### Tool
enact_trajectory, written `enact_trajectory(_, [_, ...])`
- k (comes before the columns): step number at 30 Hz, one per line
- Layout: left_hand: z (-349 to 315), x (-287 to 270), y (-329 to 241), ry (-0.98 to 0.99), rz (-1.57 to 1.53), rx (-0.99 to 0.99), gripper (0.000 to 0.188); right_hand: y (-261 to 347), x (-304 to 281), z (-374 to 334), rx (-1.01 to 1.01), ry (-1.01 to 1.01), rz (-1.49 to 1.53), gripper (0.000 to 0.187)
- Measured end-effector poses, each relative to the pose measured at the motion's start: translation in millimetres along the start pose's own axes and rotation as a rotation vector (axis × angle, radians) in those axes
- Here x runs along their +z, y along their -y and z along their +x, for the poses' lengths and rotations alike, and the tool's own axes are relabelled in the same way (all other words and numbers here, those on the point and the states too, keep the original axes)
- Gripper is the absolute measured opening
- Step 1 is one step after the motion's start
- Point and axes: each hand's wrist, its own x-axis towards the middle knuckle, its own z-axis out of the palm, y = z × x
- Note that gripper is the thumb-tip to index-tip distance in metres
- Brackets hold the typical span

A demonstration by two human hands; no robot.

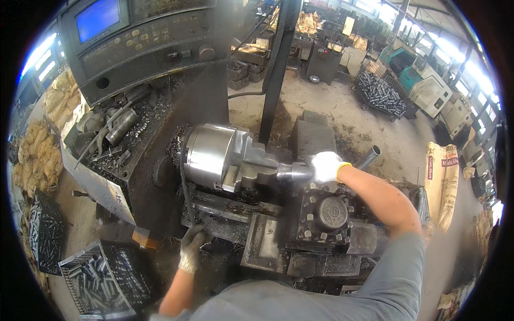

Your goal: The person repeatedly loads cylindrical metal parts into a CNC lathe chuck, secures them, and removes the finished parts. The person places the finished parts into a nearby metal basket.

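A large lathe chuck (209,155) with stepped jaws stands before me, bare metal and shiny. From its jaws a short metal cylinder (295,172) sticks out to the right. My right hand (325,167), in a white glove, is closed round the outer end of this cylinder; its fingertips are partly hidden. Lower left, my left hand (193,247) wears a soiled grey glove. Its fingers are closed at the lower end of a thin dark rod (187,200), which runs up beside the chuck. Below my right hand sits the tool post (331,214), dark with a round cap.
A control panel (144,45) with a blue screen rises at the left. Metal scraps and chips lie on a ledge (120,139) beneath it. Crates of metal parts (99,283) stand at lower left. A steel tube (368,158) juts up behind my right forearm, near a paper sack (441,182).
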Motion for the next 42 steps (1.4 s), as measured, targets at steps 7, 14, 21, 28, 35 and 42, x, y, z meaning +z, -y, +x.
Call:
enact_trajectory(7, [-47.0,-76.3,37.2,-0.309,-0.141,-0.114,0.026,37.4,3.2,56.0,-0.155,0.184,0.471,0.070])
enact_trajectory(14, [-13.7,-129.9,32.6,-0.485,-0.311,0.004,0.044,35.3,8.8,51.0,-0.014,0.252,0.299,0.059])
enact_trajectory(21, [-17.7,-217.5,13.2,-0.331,-0.685,0.027,0.044,58.3,19.6,80.7,-0.057,0.120,0.443,0.045])
enact_trajectory(28, [3.6,-278.3,48.2,-0.513,-0.036,0.181,0.027,40.2,21.6,89.1,-0.133,0.159,0.542,0.046])
enact_trajectory(35, [-17.2,-242.3,18.3,-0.685,0.198,0.139,0.032,68.6,-37.5,11.4,0.101,-0.133,0.188,0.073])
enact_trajectory(42, [-13.6,-54.3,-141.7,-0.610,1.145,1.383,0.044,173.1,1.4,-178.2,-0.279,-0.797,0.897,0.035])
